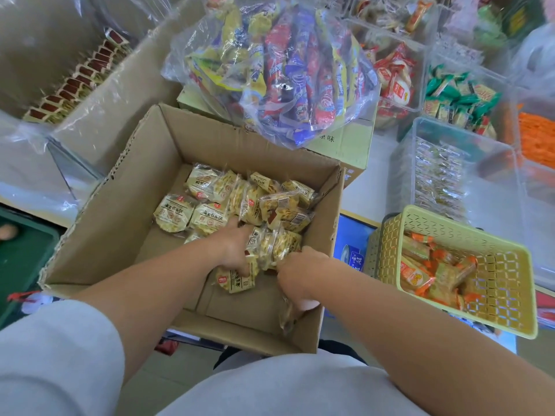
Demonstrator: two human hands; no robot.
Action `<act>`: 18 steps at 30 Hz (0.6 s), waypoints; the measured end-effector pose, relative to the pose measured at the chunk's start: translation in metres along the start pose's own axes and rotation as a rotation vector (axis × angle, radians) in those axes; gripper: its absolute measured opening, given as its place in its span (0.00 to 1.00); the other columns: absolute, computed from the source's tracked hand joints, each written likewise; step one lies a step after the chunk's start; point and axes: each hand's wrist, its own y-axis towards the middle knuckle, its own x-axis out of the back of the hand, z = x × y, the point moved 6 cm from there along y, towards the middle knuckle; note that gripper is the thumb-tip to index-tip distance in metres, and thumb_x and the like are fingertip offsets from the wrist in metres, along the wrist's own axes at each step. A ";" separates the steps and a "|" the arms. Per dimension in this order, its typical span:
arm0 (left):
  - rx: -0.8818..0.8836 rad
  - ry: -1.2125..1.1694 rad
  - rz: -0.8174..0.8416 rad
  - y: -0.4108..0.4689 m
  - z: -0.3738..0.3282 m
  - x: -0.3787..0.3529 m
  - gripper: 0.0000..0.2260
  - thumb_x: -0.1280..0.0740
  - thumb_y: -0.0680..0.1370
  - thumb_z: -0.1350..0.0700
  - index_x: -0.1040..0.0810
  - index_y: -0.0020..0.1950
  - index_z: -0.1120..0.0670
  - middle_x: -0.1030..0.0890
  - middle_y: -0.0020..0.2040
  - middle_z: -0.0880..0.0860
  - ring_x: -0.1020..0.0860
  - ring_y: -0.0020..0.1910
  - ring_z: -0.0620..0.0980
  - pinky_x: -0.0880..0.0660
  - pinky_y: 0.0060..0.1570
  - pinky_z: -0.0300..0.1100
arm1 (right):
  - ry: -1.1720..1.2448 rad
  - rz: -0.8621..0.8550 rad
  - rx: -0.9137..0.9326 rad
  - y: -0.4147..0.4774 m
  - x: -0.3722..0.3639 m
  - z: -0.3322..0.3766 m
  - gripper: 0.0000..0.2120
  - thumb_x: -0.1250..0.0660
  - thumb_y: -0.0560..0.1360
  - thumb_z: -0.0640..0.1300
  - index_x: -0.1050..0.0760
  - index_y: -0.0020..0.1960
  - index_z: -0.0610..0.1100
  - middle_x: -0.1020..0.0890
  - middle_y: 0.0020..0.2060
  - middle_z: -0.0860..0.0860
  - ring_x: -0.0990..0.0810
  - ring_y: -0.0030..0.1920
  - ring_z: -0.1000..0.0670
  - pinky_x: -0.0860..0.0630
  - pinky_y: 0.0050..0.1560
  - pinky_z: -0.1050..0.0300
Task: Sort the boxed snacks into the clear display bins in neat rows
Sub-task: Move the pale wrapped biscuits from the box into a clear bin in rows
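Carton: open corrugated cardboard box, brown, with torn perforated flap edges, in front of the person.
Task items: round biscuit packets in glossy clear and pale-yellow film, heaped loosely in the carton's far half.
Left hand: fingers curled round a bunch of packets at the heap's near edge.
Right hand: fingers curled, gripping the same bunch from the opposite side.
Display bin: clear rigid plastic, rectangular, to the carton's right, holding film-wrapped pieces.
Basket: yellow lattice plastic holding orange sachets.
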 end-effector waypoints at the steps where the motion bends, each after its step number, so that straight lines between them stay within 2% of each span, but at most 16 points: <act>1: -0.016 0.011 0.011 0.002 -0.001 -0.002 0.56 0.17 0.65 0.54 0.49 0.84 0.46 0.62 0.83 0.50 0.37 0.78 0.61 0.21 0.60 0.45 | 0.020 0.003 0.009 -0.004 0.000 0.000 0.16 0.33 0.78 0.53 0.24 0.61 0.45 0.22 0.52 0.49 0.22 0.53 0.43 0.27 0.55 0.47; 3: -0.038 0.035 0.025 0.004 0.000 -0.004 0.56 0.17 0.64 0.54 0.48 0.83 0.46 0.62 0.82 0.48 0.37 0.78 0.61 0.21 0.57 0.44 | 0.073 0.022 0.012 -0.013 -0.001 0.001 0.27 0.34 0.74 0.66 0.28 0.62 0.46 0.22 0.46 0.50 0.22 0.47 0.45 0.25 0.52 0.48; 4: -0.043 0.043 0.026 0.005 0.000 -0.006 0.57 0.17 0.64 0.53 0.49 0.83 0.45 0.62 0.82 0.47 0.37 0.78 0.60 0.20 0.54 0.43 | 0.088 0.018 0.018 -0.017 0.000 0.001 0.31 0.33 0.71 0.69 0.30 0.63 0.47 0.24 0.43 0.50 0.23 0.44 0.46 0.25 0.50 0.49; 6: -0.036 0.059 0.033 0.007 0.001 -0.009 0.60 0.16 0.63 0.53 0.53 0.83 0.43 0.60 0.82 0.47 0.34 0.77 0.60 0.21 0.49 0.41 | 0.067 -0.021 0.038 -0.024 0.003 0.002 0.35 0.31 0.71 0.69 0.33 0.67 0.48 0.26 0.41 0.51 0.23 0.43 0.46 0.24 0.49 0.49; 8: -0.016 0.103 0.051 0.006 0.001 -0.012 0.61 0.17 0.62 0.51 0.55 0.84 0.45 0.56 0.81 0.49 0.32 0.74 0.60 0.21 0.50 0.42 | 0.045 -0.082 0.045 -0.031 0.005 0.001 0.34 0.31 0.72 0.67 0.33 0.69 0.48 0.24 0.43 0.50 0.22 0.47 0.44 0.22 0.53 0.48; 11: 0.021 0.174 0.046 0.002 0.001 -0.014 0.56 0.16 0.61 0.47 0.44 0.82 0.51 0.49 0.78 0.52 0.27 0.69 0.59 0.20 0.57 0.47 | 0.093 -0.231 0.036 -0.042 0.010 -0.005 0.27 0.32 0.73 0.65 0.28 0.65 0.50 0.21 0.45 0.50 0.22 0.49 0.44 0.24 0.56 0.47; 14: 0.013 0.206 0.038 0.000 -0.001 -0.018 0.57 0.15 0.58 0.45 0.42 0.80 0.51 0.50 0.80 0.50 0.27 0.70 0.59 0.21 0.54 0.46 | 0.169 -0.397 0.032 -0.057 0.010 -0.018 0.17 0.34 0.74 0.57 0.23 0.59 0.49 0.20 0.46 0.50 0.23 0.49 0.45 0.26 0.57 0.48; 15: 0.000 0.204 0.047 -0.001 -0.002 -0.019 0.56 0.15 0.58 0.45 0.42 0.80 0.50 0.46 0.79 0.51 0.26 0.68 0.58 0.21 0.50 0.45 | 0.155 -0.435 0.029 -0.061 0.008 -0.022 0.16 0.35 0.76 0.56 0.23 0.59 0.49 0.20 0.47 0.50 0.23 0.50 0.45 0.27 0.59 0.48; 17: -0.034 0.183 0.068 -0.004 -0.004 -0.022 0.52 0.15 0.58 0.47 0.39 0.76 0.49 0.30 0.63 0.53 0.22 0.55 0.55 0.23 0.39 0.41 | 0.100 -0.487 0.028 -0.064 0.001 -0.023 0.16 0.38 0.79 0.57 0.24 0.62 0.50 0.20 0.53 0.50 0.24 0.55 0.45 0.32 0.66 0.46; 18: -0.043 0.170 0.074 -0.005 -0.004 -0.023 0.50 0.15 0.58 0.47 0.38 0.74 0.49 0.28 0.57 0.51 0.23 0.51 0.53 0.24 0.37 0.41 | 0.089 -0.519 0.030 -0.065 -0.001 -0.021 0.17 0.40 0.81 0.57 0.25 0.63 0.50 0.20 0.55 0.51 0.24 0.57 0.45 0.34 0.69 0.46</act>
